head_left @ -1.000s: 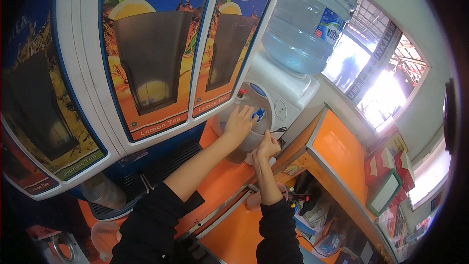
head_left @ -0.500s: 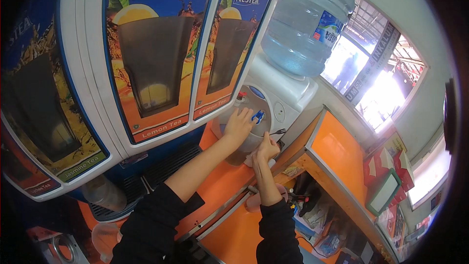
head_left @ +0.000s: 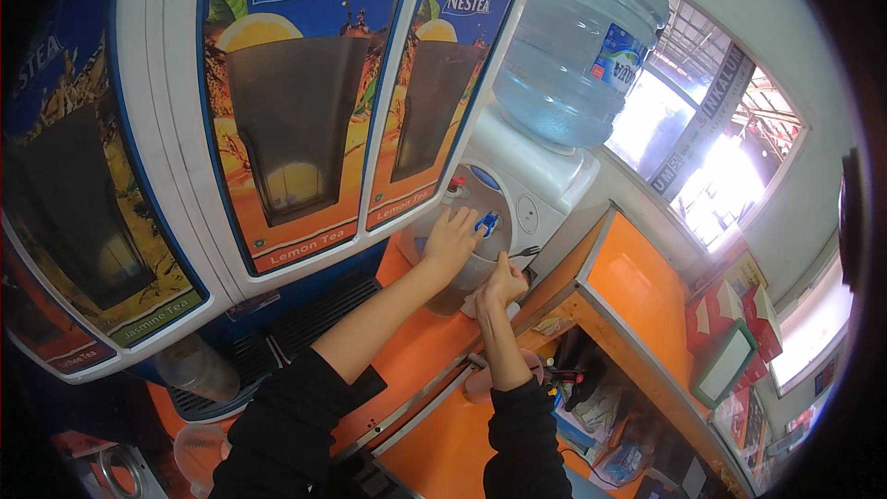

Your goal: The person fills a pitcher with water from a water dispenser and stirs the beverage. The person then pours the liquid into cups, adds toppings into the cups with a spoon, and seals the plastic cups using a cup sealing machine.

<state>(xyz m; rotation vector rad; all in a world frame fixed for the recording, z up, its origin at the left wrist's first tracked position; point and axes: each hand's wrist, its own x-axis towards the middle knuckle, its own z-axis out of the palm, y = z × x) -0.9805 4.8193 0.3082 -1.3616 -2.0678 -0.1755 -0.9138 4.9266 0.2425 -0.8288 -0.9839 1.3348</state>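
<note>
My left hand presses on the blue tap of a white water dispenser with a big clear water bottle on top. A red tap sits just left of the blue one. My right hand holds something under the blue tap, seemingly a pale cup mostly hidden by the fingers. A metal fork or spoon handle sticks out beside the dispenser. Both black sleeves come in from the lower edge.
Three large iced-tea dispensers with dark tanks fill the left and middle. An orange counter runs below them, with a lower shelf of clutter. Red and green boxes stand at the right. Clear plastic cups sit lower left.
</note>
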